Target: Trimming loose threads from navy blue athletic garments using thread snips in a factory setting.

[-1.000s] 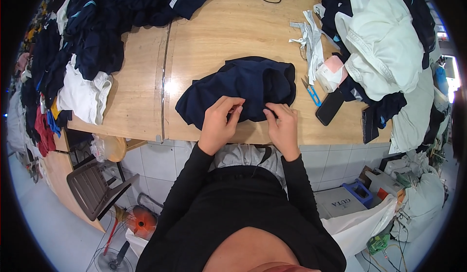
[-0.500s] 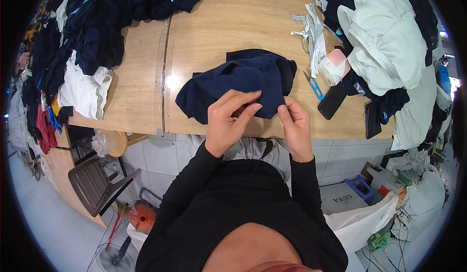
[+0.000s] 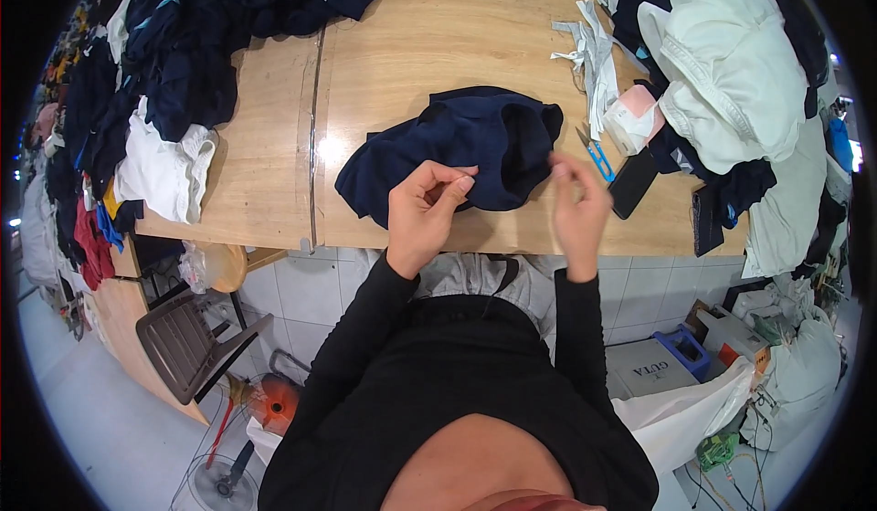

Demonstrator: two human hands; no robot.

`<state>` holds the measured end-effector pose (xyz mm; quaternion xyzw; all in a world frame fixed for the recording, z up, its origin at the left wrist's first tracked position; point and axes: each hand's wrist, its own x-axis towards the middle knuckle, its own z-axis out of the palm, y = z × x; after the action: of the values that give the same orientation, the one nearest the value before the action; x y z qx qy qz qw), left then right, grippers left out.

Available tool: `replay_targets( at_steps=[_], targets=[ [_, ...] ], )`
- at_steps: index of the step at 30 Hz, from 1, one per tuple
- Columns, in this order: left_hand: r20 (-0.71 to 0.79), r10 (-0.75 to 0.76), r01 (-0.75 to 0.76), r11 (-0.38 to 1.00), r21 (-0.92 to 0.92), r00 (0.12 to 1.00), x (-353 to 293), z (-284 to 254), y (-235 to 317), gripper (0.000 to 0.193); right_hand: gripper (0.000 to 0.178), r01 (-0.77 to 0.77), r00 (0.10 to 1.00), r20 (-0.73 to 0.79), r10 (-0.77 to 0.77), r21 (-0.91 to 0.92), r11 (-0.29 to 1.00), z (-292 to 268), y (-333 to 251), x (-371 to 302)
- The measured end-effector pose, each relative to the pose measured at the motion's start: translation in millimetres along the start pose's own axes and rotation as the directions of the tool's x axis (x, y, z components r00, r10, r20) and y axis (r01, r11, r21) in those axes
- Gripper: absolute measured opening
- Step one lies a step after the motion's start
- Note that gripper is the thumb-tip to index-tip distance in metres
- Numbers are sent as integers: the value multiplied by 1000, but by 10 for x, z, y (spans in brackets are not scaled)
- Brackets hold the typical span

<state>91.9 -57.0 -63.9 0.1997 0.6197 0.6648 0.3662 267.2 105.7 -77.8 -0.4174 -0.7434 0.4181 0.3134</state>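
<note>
On the table in front of me lies a bunched navy garment, its hemmed opening facing right. My left hand is closed in a pinch over the lower edge of the cloth, thumb and forefinger together. What sits between those fingertips is too small to make out. Just right of the opening is my right hand, raised and apart from the cloth. Motion smears its fingers. Close beyond it lie blue-handled thread snips and a dark phone.
White fabric strips and a pink-and-white box lie at the right, beside a white garment pile. Navy garments and a white one cover the left. A table joint runs left of the garment.
My right hand has let go of the garment's edge and moved right. The opening now gapes wider. My left hand has shifted slightly left, still pinched.
</note>
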Motion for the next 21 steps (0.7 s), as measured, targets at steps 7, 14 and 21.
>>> replay_targets(
  at_steps=[7,14,21],
  targets=[
    [117,-128,153,957,-246,985,-86,-45,193,15,35,136,974,-32,-225,-712,688,-128,726,197],
    [162,-110,159,928,-337,981,-132,-28,262,12,31,99,983,-53,-177,-661,744,-75,503,96],
    [197,-72,122,959,-256,978,-131,-67,267,10,23,149,967,-207,-147,-9,989,-195,-449,-262]
  ],
)
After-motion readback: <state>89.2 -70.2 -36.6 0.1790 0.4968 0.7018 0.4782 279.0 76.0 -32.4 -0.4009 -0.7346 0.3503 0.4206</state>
